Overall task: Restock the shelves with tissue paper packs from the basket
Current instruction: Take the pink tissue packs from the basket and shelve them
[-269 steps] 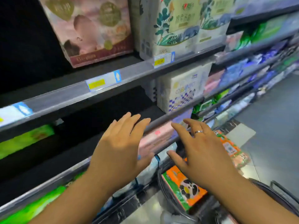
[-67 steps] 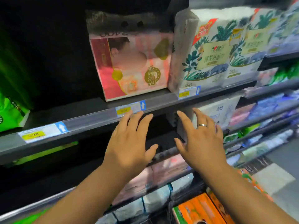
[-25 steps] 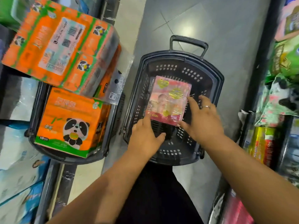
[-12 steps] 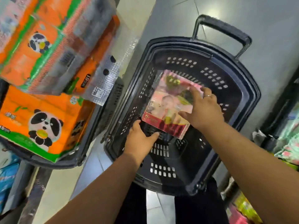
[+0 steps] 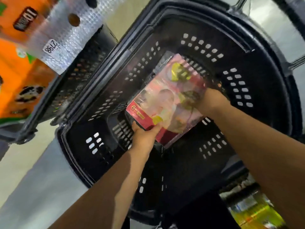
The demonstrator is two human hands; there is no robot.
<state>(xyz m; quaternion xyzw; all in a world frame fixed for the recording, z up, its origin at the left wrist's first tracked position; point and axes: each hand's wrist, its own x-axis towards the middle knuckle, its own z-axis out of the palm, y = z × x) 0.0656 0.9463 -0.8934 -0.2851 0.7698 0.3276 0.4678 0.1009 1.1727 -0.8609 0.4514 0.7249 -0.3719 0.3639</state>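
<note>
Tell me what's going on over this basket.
A person reaches down into a black basket and holds a pink tissue pack with both hands. The left hand grips its near corner, thumb on top; the right hand holds its right edge. The pack is inside the basket; whether it has lifted off the bottom cannot be told. Orange panda packs sit in a second basket to the left.

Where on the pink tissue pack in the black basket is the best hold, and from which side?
Probably two opposite edges, reached from above through the open top of the black basket. The pink tissue pack is a broad, flat block lying tilted, too wide for one hand; the left hand grips its near corner, the right hand its right edge.
</note>
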